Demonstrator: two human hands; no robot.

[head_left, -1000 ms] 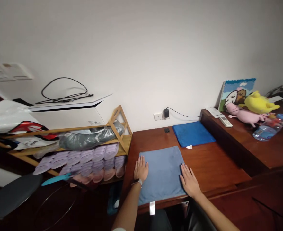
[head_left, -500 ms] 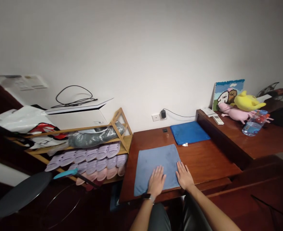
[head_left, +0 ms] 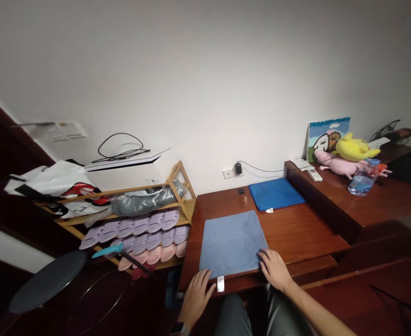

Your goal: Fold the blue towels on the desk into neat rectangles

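A flat grey-blue square cloth [head_left: 233, 242] lies on the wooden desk, its white label [head_left: 220, 283] hanging at the near edge. My left hand [head_left: 196, 294], with a watch on the wrist, rests at the cloth's near left corner, fingers spread. At the near right corner, my right hand [head_left: 275, 269] touches the cloth's edge with its fingers apart and slightly bent. Farther back lies a bright blue cloth [head_left: 277, 193] with a small white tag at its near edge.
A wooden rack [head_left: 187, 205] with several slippers [head_left: 140, 224] stands left of the desk [head_left: 296, 228]. On the raised surface at right are a water bottle [head_left: 361, 182], a pink plush toy [head_left: 340, 165], a yellow plush toy [head_left: 354, 148] and a remote [head_left: 315, 175]. A charger [head_left: 238, 168] is plugged into the wall.
My left hand has slid from the middle of the cloth to its near left corner, and the white label now shows. My right hand has moved slightly nearer, down the right edge.
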